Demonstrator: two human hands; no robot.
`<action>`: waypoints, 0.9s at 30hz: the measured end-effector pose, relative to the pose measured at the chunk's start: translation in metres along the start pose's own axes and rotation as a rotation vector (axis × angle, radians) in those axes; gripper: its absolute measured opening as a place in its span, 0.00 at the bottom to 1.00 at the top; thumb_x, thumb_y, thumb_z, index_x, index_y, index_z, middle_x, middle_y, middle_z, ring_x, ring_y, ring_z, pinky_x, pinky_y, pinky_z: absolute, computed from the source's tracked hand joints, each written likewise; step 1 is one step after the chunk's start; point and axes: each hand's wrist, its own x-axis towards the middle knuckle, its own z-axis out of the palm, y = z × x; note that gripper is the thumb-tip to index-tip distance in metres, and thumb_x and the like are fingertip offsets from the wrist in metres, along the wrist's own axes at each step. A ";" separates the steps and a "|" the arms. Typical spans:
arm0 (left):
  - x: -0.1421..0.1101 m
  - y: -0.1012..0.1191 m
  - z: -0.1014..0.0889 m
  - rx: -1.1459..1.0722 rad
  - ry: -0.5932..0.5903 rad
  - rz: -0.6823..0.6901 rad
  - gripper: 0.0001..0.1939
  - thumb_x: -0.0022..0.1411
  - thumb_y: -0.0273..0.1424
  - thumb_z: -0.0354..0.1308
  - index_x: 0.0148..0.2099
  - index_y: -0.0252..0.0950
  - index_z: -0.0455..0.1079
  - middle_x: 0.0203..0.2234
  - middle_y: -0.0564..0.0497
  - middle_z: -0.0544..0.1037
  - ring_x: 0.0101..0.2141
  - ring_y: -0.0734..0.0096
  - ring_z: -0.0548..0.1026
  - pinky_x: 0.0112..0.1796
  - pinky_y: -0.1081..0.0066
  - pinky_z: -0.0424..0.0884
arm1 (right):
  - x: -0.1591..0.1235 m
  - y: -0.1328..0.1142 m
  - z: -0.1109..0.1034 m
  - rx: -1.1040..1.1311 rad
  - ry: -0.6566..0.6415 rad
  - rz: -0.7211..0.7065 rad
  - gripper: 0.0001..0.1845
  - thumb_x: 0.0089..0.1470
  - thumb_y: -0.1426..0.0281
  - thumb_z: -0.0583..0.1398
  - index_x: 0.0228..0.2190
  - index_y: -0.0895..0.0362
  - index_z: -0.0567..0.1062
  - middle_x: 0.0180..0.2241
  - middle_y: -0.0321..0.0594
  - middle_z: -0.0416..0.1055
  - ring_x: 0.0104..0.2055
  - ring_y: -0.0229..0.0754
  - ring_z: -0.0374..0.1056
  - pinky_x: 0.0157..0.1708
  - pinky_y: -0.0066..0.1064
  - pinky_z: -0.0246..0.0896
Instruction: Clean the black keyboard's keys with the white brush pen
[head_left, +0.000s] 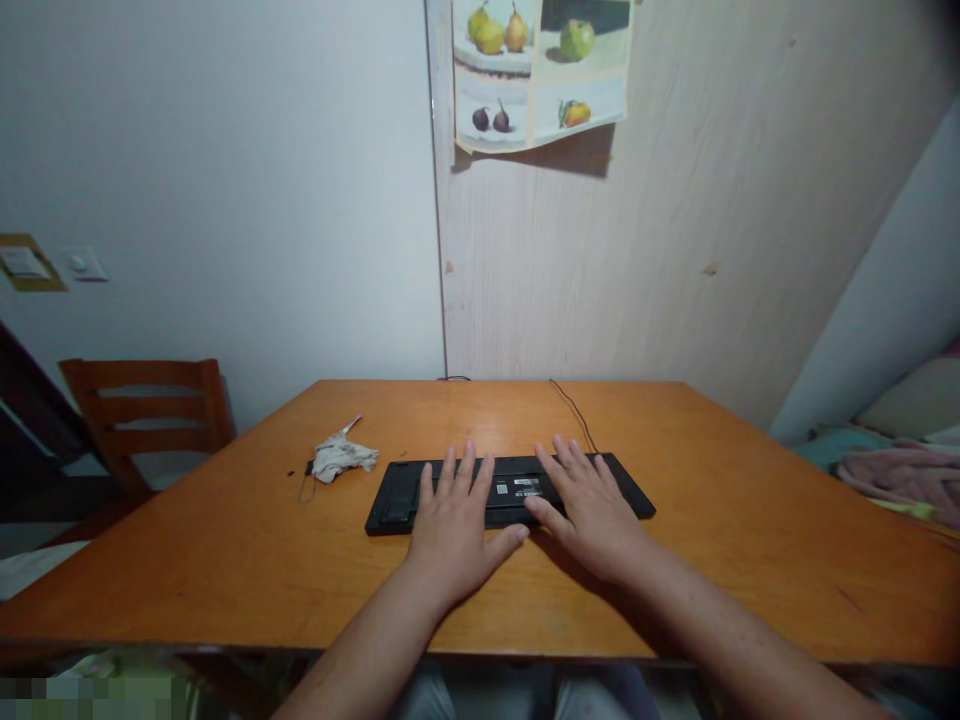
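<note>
Evidently, the keyboard lies underside up on the wooden table, in front of the person: no keys show, only a dark panel with a pale label and a small square sticker near the middle. Its thin cable runs off the far edge towards the back of the table.

The left hand is palm down over the left half, fingers fanned and straight, its thumb reaching in along the near edge. The right hand spreads in the same way over the right half, thumb beside the label. Neither hand grasps anything; the fingers are relaxed and released, though whether they press on the casing or sit just above it I cannot tell.

As a guess, the keyboard is light for its length and fairly stiff, a plastic shell that could flex a little if held by one end only. The smooth underside may slip beneath flat palms, so the best hold is probably at both short ends, thumbs on top and fingertips hooked under. The cable looks like the delicate part, liable to snag or tug. A crumpled cloth lies to the left, well clear of that end.
</note>
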 end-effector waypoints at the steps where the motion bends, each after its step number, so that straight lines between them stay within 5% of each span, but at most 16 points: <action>1: 0.000 0.000 0.000 -0.008 0.022 0.024 0.49 0.62 0.60 0.52 0.76 0.40 0.46 0.74 0.41 0.45 0.72 0.42 0.42 0.66 0.37 0.38 | 0.000 0.000 0.000 -0.003 0.004 -0.021 0.43 0.65 0.42 0.46 0.72 0.51 0.52 0.74 0.48 0.41 0.75 0.59 0.36 0.69 0.61 0.34; 5: -0.001 0.000 0.003 -0.077 -0.127 0.128 0.47 0.61 0.61 0.54 0.75 0.43 0.52 0.73 0.41 0.52 0.71 0.41 0.48 0.65 0.35 0.39 | 0.001 0.002 0.002 0.035 -0.124 -0.121 0.40 0.65 0.42 0.48 0.70 0.48 0.59 0.72 0.47 0.51 0.74 0.61 0.45 0.68 0.64 0.38; 10: -0.005 -0.009 0.005 -0.053 0.065 0.013 0.48 0.64 0.61 0.50 0.76 0.42 0.47 0.74 0.42 0.46 0.72 0.43 0.42 0.66 0.38 0.35 | -0.003 0.013 0.001 0.019 0.087 0.006 0.42 0.66 0.43 0.46 0.71 0.52 0.54 0.73 0.49 0.48 0.75 0.60 0.42 0.69 0.62 0.36; 14: -0.009 -0.019 0.007 -0.052 -0.090 0.037 0.46 0.62 0.64 0.48 0.74 0.45 0.55 0.72 0.42 0.55 0.71 0.40 0.49 0.66 0.35 0.35 | -0.008 0.018 -0.001 0.005 -0.085 -0.061 0.42 0.63 0.40 0.47 0.68 0.50 0.62 0.71 0.49 0.54 0.73 0.62 0.48 0.68 0.64 0.36; 18: -0.012 -0.021 0.008 -0.020 0.062 -0.047 0.48 0.64 0.62 0.47 0.76 0.41 0.48 0.74 0.41 0.48 0.72 0.43 0.43 0.66 0.38 0.35 | -0.009 0.018 -0.003 -0.013 0.096 0.048 0.42 0.65 0.43 0.47 0.71 0.54 0.56 0.73 0.50 0.48 0.74 0.59 0.43 0.70 0.61 0.35; 23: -0.014 -0.025 0.006 -0.066 -0.075 0.038 0.43 0.64 0.61 0.49 0.73 0.43 0.57 0.72 0.41 0.57 0.71 0.44 0.51 0.66 0.37 0.36 | -0.014 0.019 0.001 -0.006 -0.059 -0.072 0.43 0.61 0.39 0.51 0.68 0.49 0.63 0.71 0.47 0.55 0.73 0.63 0.47 0.69 0.65 0.34; 27: -0.016 -0.040 -0.001 -0.095 0.010 -0.012 0.40 0.68 0.57 0.48 0.73 0.42 0.55 0.73 0.42 0.54 0.71 0.48 0.50 0.67 0.40 0.39 | -0.011 0.032 -0.006 0.002 0.107 0.014 0.43 0.63 0.42 0.50 0.69 0.53 0.61 0.71 0.49 0.54 0.74 0.61 0.45 0.69 0.63 0.37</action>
